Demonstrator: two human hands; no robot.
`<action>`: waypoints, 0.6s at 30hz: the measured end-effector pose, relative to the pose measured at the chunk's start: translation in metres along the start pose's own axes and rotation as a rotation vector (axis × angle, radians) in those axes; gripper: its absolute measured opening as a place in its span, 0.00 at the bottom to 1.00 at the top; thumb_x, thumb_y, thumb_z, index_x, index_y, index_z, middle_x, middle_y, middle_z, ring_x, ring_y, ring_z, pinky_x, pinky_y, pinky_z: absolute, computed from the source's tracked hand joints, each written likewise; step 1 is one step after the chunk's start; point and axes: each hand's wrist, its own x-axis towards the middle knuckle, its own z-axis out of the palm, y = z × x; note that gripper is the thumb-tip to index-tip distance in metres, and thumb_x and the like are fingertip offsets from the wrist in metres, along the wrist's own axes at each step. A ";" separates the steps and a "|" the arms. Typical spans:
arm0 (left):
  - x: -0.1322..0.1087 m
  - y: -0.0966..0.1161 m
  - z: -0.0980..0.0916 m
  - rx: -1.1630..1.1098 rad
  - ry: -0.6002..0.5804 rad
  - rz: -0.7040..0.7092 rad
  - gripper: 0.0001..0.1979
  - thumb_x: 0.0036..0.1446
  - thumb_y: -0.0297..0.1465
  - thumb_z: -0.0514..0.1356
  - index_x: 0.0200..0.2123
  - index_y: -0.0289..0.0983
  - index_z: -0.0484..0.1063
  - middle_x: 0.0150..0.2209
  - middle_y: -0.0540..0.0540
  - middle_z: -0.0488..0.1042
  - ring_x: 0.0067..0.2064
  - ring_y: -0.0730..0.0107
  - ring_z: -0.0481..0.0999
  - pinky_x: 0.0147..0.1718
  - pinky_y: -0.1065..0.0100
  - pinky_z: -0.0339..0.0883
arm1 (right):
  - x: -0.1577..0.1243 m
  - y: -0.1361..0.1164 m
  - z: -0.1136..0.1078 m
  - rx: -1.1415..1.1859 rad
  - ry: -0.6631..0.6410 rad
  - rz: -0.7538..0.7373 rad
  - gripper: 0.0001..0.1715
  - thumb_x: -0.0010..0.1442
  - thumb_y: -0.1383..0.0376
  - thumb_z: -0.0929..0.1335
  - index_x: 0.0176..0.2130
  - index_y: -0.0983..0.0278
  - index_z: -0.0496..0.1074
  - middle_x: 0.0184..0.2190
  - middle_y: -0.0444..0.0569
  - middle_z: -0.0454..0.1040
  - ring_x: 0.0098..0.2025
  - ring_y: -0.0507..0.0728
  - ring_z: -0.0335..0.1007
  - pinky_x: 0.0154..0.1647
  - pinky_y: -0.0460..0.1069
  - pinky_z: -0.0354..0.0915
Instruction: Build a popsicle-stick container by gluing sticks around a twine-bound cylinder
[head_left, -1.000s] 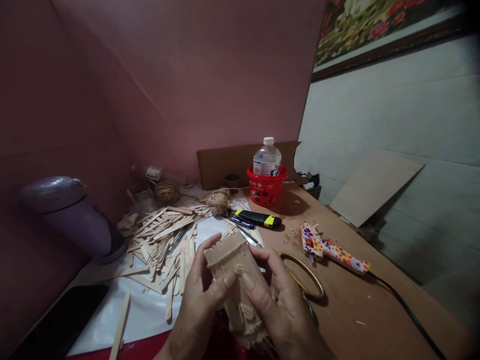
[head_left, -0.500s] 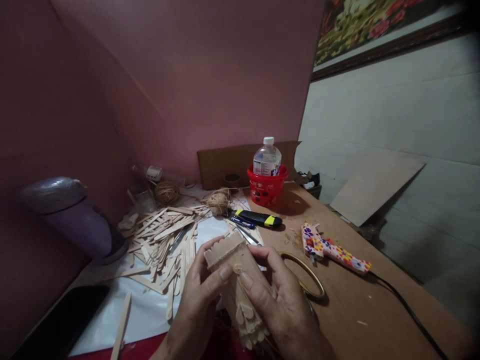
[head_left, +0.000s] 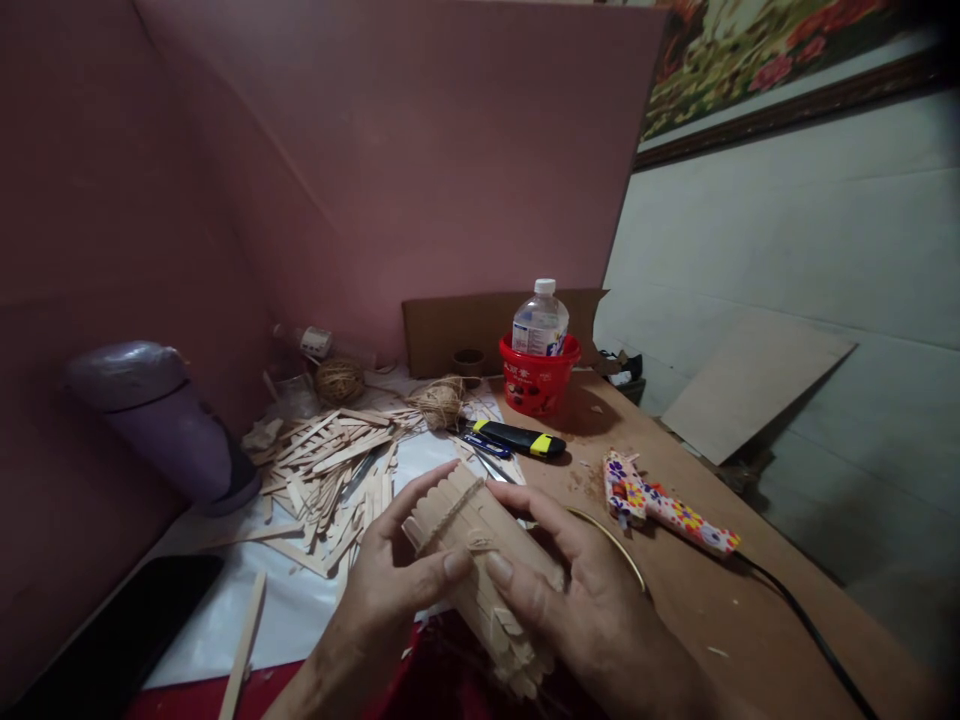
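Observation:
Between my two hands is a small craft piece made of popsicle sticks [head_left: 480,515], tilted, with a band of twine across its upper end and a small twine knot or loop at its middle. My left hand [head_left: 405,560] grips its left side, thumb on the front face. My right hand [head_left: 559,570] wraps the right side, its thumb close to the twine detail. The fingers behind the piece are partly hidden. Behind my right hand, the gold-handled scissors [head_left: 626,555] lie partly covered on the table.
Loose popsicle sticks [head_left: 337,470] pile up at left, beside a purple bottle [head_left: 169,430] and a black phone [head_left: 120,630]. Twine balls [head_left: 439,403], a yellow-black utility knife [head_left: 517,438] and a red tub [head_left: 536,385] stand farther back. A flowered glue gun [head_left: 667,510] trails its cord rightward.
The stick piece has turned slightly in my hands, showing more of its upper end and right side. My right hand now covers more of the scissors. The camera view has shifted a little.

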 end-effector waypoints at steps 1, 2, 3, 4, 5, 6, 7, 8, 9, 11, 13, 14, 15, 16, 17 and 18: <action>0.000 0.000 0.000 0.002 0.006 0.009 0.30 0.36 0.31 0.72 0.48 0.40 0.73 0.37 0.42 0.80 0.36 0.58 0.78 0.36 0.64 0.71 | -0.001 0.000 0.001 -0.014 0.006 -0.001 0.25 0.56 0.57 0.69 0.53 0.58 0.69 0.53 0.52 0.72 0.51 0.65 0.70 0.49 0.59 0.68; 0.001 0.000 0.001 0.001 0.014 0.013 0.30 0.37 0.31 0.72 0.47 0.40 0.74 0.38 0.42 0.80 0.36 0.59 0.78 0.36 0.64 0.71 | -0.001 0.001 0.001 -0.024 0.011 0.001 0.26 0.55 0.57 0.68 0.54 0.58 0.68 0.54 0.52 0.71 0.52 0.65 0.69 0.50 0.60 0.67; 0.001 0.000 0.001 -0.001 0.024 0.014 0.29 0.37 0.31 0.72 0.47 0.41 0.74 0.38 0.42 0.80 0.36 0.59 0.78 0.36 0.64 0.71 | -0.001 0.001 0.002 -0.033 0.018 0.005 0.27 0.56 0.57 0.68 0.54 0.58 0.68 0.54 0.52 0.70 0.52 0.66 0.68 0.50 0.61 0.67; 0.001 0.000 0.002 -0.003 0.033 0.012 0.29 0.37 0.31 0.72 0.47 0.40 0.74 0.39 0.42 0.80 0.37 0.59 0.78 0.36 0.65 0.71 | -0.002 0.002 0.003 -0.041 0.025 0.006 0.27 0.56 0.57 0.68 0.55 0.59 0.68 0.54 0.53 0.70 0.53 0.66 0.68 0.51 0.61 0.66; 0.001 0.000 0.002 -0.007 0.039 0.009 0.29 0.36 0.31 0.72 0.47 0.40 0.74 0.39 0.42 0.80 0.38 0.58 0.78 0.36 0.65 0.71 | -0.001 0.002 0.003 -0.050 0.034 0.006 0.26 0.56 0.57 0.67 0.54 0.59 0.68 0.54 0.53 0.71 0.53 0.66 0.68 0.52 0.62 0.65; 0.001 0.000 0.003 -0.011 0.044 0.005 0.29 0.36 0.31 0.72 0.47 0.40 0.74 0.40 0.42 0.80 0.39 0.57 0.78 0.36 0.65 0.70 | -0.001 0.003 0.004 -0.058 0.039 0.001 0.26 0.56 0.57 0.67 0.54 0.59 0.69 0.53 0.53 0.71 0.52 0.66 0.68 0.53 0.62 0.64; 0.000 0.000 0.004 -0.015 0.045 0.000 0.29 0.36 0.31 0.72 0.47 0.40 0.74 0.40 0.42 0.80 0.40 0.57 0.78 0.37 0.65 0.70 | -0.001 0.003 0.004 -0.060 0.041 -0.008 0.25 0.57 0.58 0.67 0.53 0.59 0.69 0.52 0.52 0.72 0.52 0.66 0.69 0.53 0.62 0.64; 0.000 0.000 0.004 -0.018 0.043 -0.005 0.29 0.36 0.31 0.71 0.47 0.40 0.74 0.40 0.42 0.80 0.40 0.56 0.78 0.37 0.65 0.70 | -0.001 0.004 0.005 -0.054 0.042 -0.021 0.24 0.57 0.58 0.67 0.53 0.59 0.70 0.52 0.52 0.72 0.51 0.65 0.69 0.53 0.61 0.65; 0.000 0.000 0.004 -0.018 0.040 -0.008 0.29 0.36 0.31 0.71 0.47 0.40 0.74 0.41 0.42 0.80 0.40 0.56 0.78 0.37 0.64 0.70 | 0.000 0.005 0.005 -0.041 0.045 -0.035 0.23 0.57 0.59 0.67 0.52 0.59 0.70 0.51 0.52 0.73 0.51 0.65 0.69 0.52 0.60 0.66; 0.001 0.000 0.004 -0.013 0.038 -0.010 0.29 0.37 0.31 0.71 0.47 0.40 0.74 0.40 0.42 0.80 0.40 0.56 0.78 0.37 0.64 0.70 | 0.000 0.007 0.005 -0.020 0.051 -0.059 0.22 0.57 0.60 0.67 0.52 0.59 0.70 0.50 0.51 0.74 0.50 0.64 0.70 0.50 0.58 0.67; 0.001 -0.001 0.003 -0.007 0.041 -0.004 0.29 0.37 0.31 0.71 0.47 0.40 0.74 0.39 0.42 0.80 0.39 0.56 0.78 0.36 0.65 0.70 | -0.001 0.008 0.006 -0.016 0.058 -0.080 0.21 0.58 0.61 0.67 0.52 0.58 0.70 0.49 0.50 0.74 0.50 0.63 0.71 0.50 0.58 0.68; 0.002 -0.002 0.003 -0.004 0.045 -0.001 0.28 0.37 0.31 0.71 0.46 0.40 0.74 0.39 0.42 0.79 0.39 0.57 0.78 0.36 0.65 0.70 | -0.001 0.009 0.006 -0.019 0.058 -0.090 0.21 0.58 0.61 0.67 0.52 0.58 0.70 0.49 0.50 0.74 0.49 0.62 0.71 0.50 0.58 0.68; 0.002 -0.002 0.003 -0.003 0.049 0.002 0.28 0.37 0.31 0.71 0.46 0.39 0.75 0.39 0.42 0.79 0.38 0.57 0.78 0.35 0.65 0.70 | -0.001 0.009 0.006 -0.020 0.054 -0.098 0.21 0.59 0.62 0.66 0.52 0.57 0.69 0.49 0.49 0.74 0.49 0.62 0.72 0.51 0.58 0.67; 0.002 -0.002 0.003 -0.003 0.051 0.004 0.28 0.36 0.31 0.72 0.46 0.39 0.74 0.39 0.42 0.79 0.38 0.57 0.78 0.35 0.65 0.70 | -0.002 0.009 0.006 -0.019 0.052 -0.104 0.21 0.59 0.62 0.66 0.52 0.57 0.69 0.49 0.49 0.74 0.50 0.62 0.72 0.52 0.58 0.67; 0.002 -0.003 0.003 -0.003 0.051 0.006 0.28 0.36 0.31 0.72 0.46 0.39 0.74 0.39 0.42 0.79 0.38 0.58 0.78 0.35 0.66 0.70 | -0.002 0.009 0.007 -0.018 0.050 -0.109 0.21 0.59 0.62 0.66 0.52 0.57 0.69 0.49 0.49 0.74 0.50 0.62 0.71 0.52 0.58 0.66; 0.002 -0.003 0.003 -0.006 0.049 0.007 0.28 0.36 0.30 0.72 0.46 0.39 0.74 0.39 0.42 0.79 0.38 0.58 0.78 0.35 0.66 0.70 | -0.003 0.009 0.007 -0.017 0.051 -0.111 0.20 0.59 0.62 0.66 0.52 0.57 0.69 0.49 0.49 0.74 0.50 0.61 0.71 0.53 0.58 0.66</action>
